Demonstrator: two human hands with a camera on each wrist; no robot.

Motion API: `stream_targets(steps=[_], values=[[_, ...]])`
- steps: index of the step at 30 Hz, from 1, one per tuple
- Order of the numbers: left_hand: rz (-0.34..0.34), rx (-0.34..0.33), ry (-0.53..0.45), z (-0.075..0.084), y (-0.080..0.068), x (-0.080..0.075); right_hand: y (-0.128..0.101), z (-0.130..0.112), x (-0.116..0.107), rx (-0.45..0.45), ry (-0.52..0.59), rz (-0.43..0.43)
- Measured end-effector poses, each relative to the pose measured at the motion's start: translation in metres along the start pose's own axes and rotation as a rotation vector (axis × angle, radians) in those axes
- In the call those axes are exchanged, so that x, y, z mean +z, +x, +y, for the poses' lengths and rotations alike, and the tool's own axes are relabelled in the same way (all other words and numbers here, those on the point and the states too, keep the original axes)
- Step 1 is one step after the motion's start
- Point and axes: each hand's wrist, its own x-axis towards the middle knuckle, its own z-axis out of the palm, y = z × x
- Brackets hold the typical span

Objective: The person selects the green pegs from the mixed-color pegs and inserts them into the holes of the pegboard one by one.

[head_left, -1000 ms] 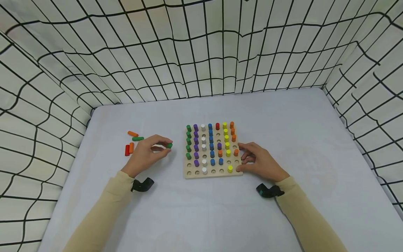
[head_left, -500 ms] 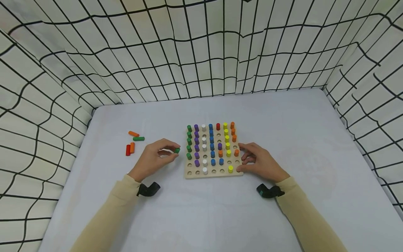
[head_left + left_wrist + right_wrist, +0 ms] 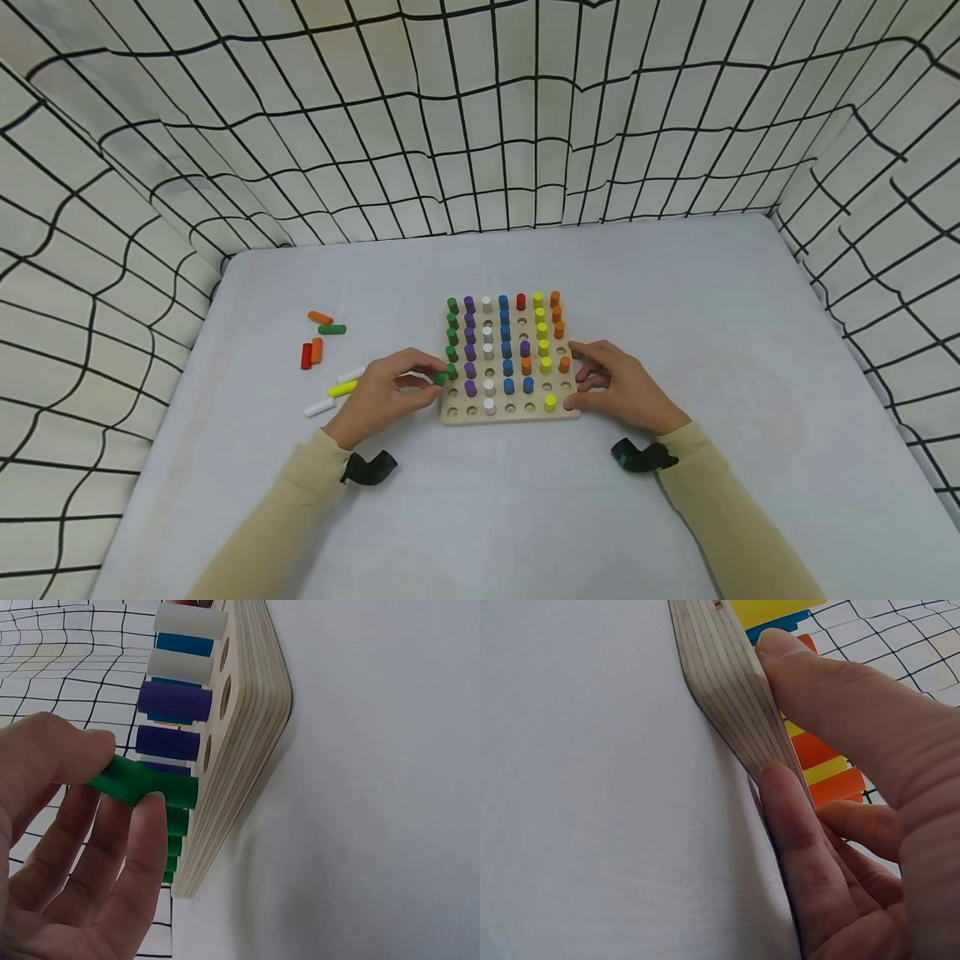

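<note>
A wooden pegboard lies mid-table, with rows of upright coloured pegs and several bare holes. At its left edge, my left hand pinches a green peg between thumb and fingertips. That peg is tilted and overlaps the lowest standing green peg of the left column in the left wrist view. My right hand grips the board's right edge near the front corner. Its thumb lies over the top face, and a finger presses the layered side edge.
Loose pegs lie left of the board: a red peg, two orange ones, a green peg, and a yellow peg between two white ones beside my left hand. Black netting over white walls encloses the table's back and sides.
My left hand has carried the green peg right and slightly nearer me, up to the board's left edge. White and yellow loose pegs now show behind it. The right hand stays put.
</note>
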Motion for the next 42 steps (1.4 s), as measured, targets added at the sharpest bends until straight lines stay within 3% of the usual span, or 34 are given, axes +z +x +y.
stream_targets(steps=[21, 27, 42], values=[[-0.008, 0.010, 0.024, -0.005, 0.000, 0.019, 0.000, -0.001, 0.000, 0.012, 0.014, -0.011], [0.018, 0.025, 0.057, -0.006, 0.000, 0.022, 0.000, -0.001, 0.000, 0.010, 0.012, -0.011], [0.079, 0.043, 0.032, -0.007, 0.001, 0.028, 0.000, 0.001, 0.000, -0.004, 0.001, 0.001]])
